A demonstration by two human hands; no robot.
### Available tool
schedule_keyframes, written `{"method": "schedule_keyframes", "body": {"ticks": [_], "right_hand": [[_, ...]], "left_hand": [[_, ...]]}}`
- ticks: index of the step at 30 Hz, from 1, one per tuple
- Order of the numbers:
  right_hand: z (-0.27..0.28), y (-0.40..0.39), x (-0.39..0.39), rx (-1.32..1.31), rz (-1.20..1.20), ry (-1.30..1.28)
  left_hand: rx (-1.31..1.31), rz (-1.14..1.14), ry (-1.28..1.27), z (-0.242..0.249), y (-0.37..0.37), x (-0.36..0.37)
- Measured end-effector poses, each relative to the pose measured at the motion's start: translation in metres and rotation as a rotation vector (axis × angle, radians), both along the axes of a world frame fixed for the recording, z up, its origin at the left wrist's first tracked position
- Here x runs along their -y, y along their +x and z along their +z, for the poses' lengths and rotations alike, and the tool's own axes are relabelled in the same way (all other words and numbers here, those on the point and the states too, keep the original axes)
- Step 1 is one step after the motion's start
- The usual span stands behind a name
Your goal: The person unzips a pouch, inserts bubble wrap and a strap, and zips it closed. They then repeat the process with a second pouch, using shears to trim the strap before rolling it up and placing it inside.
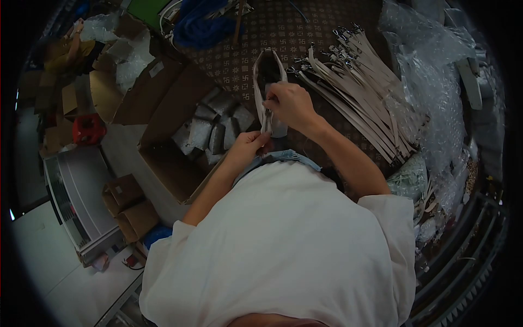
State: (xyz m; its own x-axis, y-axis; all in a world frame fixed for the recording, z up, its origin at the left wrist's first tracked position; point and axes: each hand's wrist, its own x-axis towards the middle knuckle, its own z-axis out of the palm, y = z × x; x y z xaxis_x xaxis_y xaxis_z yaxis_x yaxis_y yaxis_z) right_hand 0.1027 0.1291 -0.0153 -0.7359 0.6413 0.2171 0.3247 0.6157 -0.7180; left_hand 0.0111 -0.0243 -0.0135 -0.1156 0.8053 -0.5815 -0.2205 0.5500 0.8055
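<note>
A narrow pale bag [258, 87] with a dark interior stands in front of my waist, its long opening facing up. My left hand [250, 144] is closed, thumb and fingers pinching the bag's near end. Over the near half of the opening, my right hand [293, 106] has its fingers curled into a pinch. What lies between those fingertips is too small and hidden to make out. To the right of the bag lies a fanned pile of pale straps [359, 98] with metal clasps at their far ends.
Left of me, an open cardboard box [166, 166] holds several bubble-wrapped packets [204, 131]. Bubble wrap [430, 82] heaps up at the right. Blue cloth [199, 22] lies on the patterned surface [272, 24]. A red object [89, 129] and another person's arm [75, 43] appear far left.
</note>
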Motion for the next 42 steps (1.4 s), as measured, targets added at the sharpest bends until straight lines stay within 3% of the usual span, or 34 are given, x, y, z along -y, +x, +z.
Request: {"method": "schedule_keyframes", "body": {"ticks": [3,6,8,10,12,14,16,18,20,21,23,25,27,30,32,35,37,42], "right_hand": [[-0.013,-0.017,-0.055,0.04,-0.298,0.285],[-0.019,-0.009,-0.1,0.041,-0.271,0.178],[-0.019,-0.009,-0.09,-0.075,-0.284,0.084],[-0.037,-0.007,-0.082,-0.192,-0.282,-0.011],[-0.086,-0.006,-0.072,-0.339,-0.417,-0.565],[-0.126,-0.009,-0.045,-0.249,-0.358,-0.607],[-0.128,-0.027,0.003,-0.365,-0.276,-0.565],[-0.078,-0.02,0.021,-0.269,-0.205,-0.415],[-0.039,-0.016,0.021,0.148,-0.081,-0.029],[-0.024,-0.016,0.017,0.15,-0.088,-0.031],[0.006,-0.014,0.004,-0.043,-0.03,-0.106],[0.06,-0.015,-0.026,-0.399,-0.201,0.217],[0.07,-0.02,-0.024,-0.434,-0.214,0.31],[0.089,-0.042,-0.016,-0.543,-0.254,0.61],[0.024,-0.076,0.008,-0.261,0.014,0.607],[0.005,-0.094,0.024,-0.35,-0.056,0.429],[0.008,-0.09,0.034,-0.363,0.105,0.382],[-0.009,-0.064,0.021,-0.372,0.05,0.225]], "left_hand": [[-0.063,-0.134,-0.04,0.005,0.005,0.004],[-0.027,-0.202,-0.154,-0.002,0.0,0.008],[-0.261,-0.336,0.177,-0.031,-0.022,0.009],[-0.387,-0.317,-0.197,-0.012,-0.048,-0.013],[-0.141,0.069,-0.118,-0.076,-0.085,-0.023],[0.17,0.303,-0.088,-0.103,-0.08,-0.048],[0.222,0.293,0.014,-0.097,-0.053,-0.074],[0.283,0.282,0.112,-0.085,-0.043,-0.079],[0.503,0.28,0.333,-0.076,-0.039,-0.077],[0.553,0.285,0.374,-0.093,-0.047,-0.074],[0.507,0.307,0.379,-0.039,-0.035,-0.069],[0.462,0.332,0.386,-0.02,-0.032,-0.068],[0.752,0.378,0.291,-0.02,-0.038,-0.073],[0.854,0.443,0.363,-0.072,-0.059,-0.079],[0.958,0.519,0.429,-0.102,-0.067,-0.059],[1.106,0.642,0.519,-0.145,-0.086,0.006],[1.211,0.747,0.553,-0.178,-0.106,0.049],[1.515,1.051,0.593,-0.25,-0.27,0.145]]}}
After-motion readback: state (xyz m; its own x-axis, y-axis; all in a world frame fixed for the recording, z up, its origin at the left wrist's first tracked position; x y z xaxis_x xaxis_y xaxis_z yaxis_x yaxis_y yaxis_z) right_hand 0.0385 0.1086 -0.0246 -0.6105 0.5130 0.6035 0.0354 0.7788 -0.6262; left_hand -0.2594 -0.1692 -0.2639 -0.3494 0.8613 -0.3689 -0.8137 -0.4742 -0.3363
